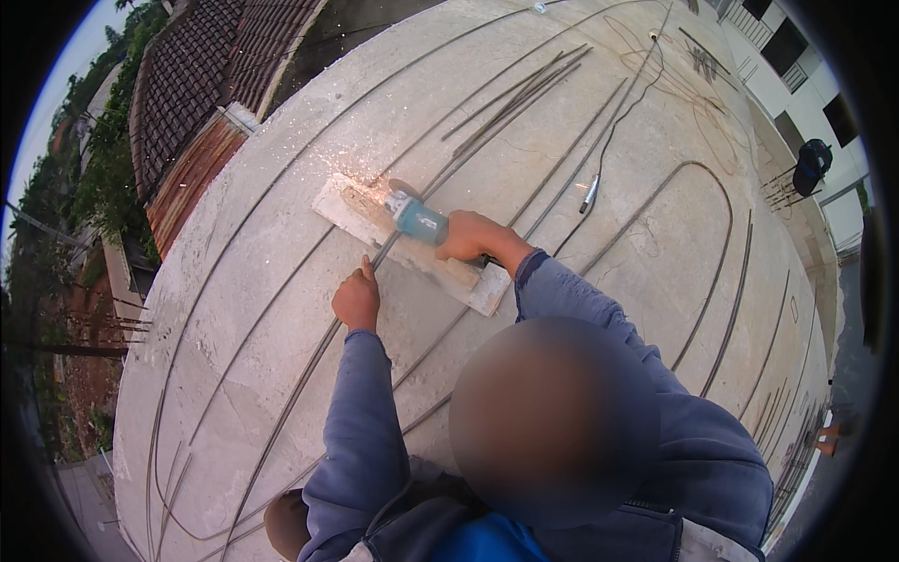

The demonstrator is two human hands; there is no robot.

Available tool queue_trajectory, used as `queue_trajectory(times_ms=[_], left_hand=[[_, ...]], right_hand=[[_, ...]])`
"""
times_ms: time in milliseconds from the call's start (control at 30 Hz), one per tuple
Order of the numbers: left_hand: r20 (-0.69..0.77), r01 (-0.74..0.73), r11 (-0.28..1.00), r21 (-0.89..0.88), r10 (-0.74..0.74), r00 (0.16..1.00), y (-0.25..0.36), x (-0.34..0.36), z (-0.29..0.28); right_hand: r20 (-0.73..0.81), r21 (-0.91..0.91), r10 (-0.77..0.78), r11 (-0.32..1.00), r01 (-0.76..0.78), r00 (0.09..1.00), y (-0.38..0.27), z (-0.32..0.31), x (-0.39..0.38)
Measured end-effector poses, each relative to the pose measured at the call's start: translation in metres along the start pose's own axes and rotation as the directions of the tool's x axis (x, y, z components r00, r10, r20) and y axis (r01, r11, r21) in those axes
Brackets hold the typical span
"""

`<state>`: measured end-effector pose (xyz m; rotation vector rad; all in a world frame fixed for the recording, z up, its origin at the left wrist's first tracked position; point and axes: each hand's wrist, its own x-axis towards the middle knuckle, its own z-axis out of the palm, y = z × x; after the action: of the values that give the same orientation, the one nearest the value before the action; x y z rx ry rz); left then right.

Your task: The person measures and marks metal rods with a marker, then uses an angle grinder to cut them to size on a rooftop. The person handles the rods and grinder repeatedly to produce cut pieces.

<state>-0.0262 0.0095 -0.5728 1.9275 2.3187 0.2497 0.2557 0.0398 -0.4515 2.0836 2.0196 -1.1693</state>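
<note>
Near the middle of a grey, faintly cracked concrete slab [674, 244], the right hand [468, 236] is wrapped around the smooth teal body of an angle grinder [421, 223]. To its left and nearer, the left hand [358, 298] is closed on a thin, dark steel rod [383, 249], its index finger stretched out along the metal. Both wrists end in soft, blue-grey sleeves [361, 403]. Bright orange sparks [351, 178] spray toward the far left from the grinder's head; the glare hides where the disc meets the metal. Under the grinder and rod lies a rough, pale, oblong board [489, 298], stained brown along its middle.

Beyond it, a loose bundle of straight rods [520, 106] lies on the slab, and to the right one rod [692, 163] bends into a rounded hook. A black cord runs between them, with a silvery cylinder [588, 197] on it. Outermost, ridged dark roof tiles [187, 84] and a rust-brown metal sheet [197, 192] stand at far left, a white building [805, 80] at far right.
</note>
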Motion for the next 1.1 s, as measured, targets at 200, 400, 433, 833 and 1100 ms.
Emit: queue_trajectory(times_ms=[200, 400, 433, 833, 1100], left_hand=[[0.108, 0.046, 0.999, 0.002, -0.046, 0.993, 0.004, 0.003, -0.004], [0.078, 0.032, 0.999, -0.01, -0.032, 0.996, 0.005, 0.002, -0.004], [0.08, 0.04, 0.999, -0.02, -0.038, 0.996, 0.007, 0.004, -0.003], [-0.318, -0.23, 0.809, -0.541, 0.056, 0.947, 0.07, -0.026, -0.017], [-0.092, -0.16, 0.401, -0.902, 0.183, 0.979, 0.215, -0.094, -0.038]], right_hand=[[-0.049, 0.027, -0.031, 0.999, 0.032, 0.998, 0.009, 0.008, 0.0], [-0.145, 0.114, -0.013, 0.993, 0.03, 0.989, 0.024, 0.017, -0.016], [-0.17, 0.122, -0.002, 0.992, 0.023, 0.985, 0.028, 0.017, -0.02], [-0.38, 0.419, 0.047, 0.899, 0.126, 0.924, 0.07, -0.002, -0.047], [-0.361, 0.529, 0.056, 0.834, 0.155, 0.931, 0.081, -0.001, -0.062]])
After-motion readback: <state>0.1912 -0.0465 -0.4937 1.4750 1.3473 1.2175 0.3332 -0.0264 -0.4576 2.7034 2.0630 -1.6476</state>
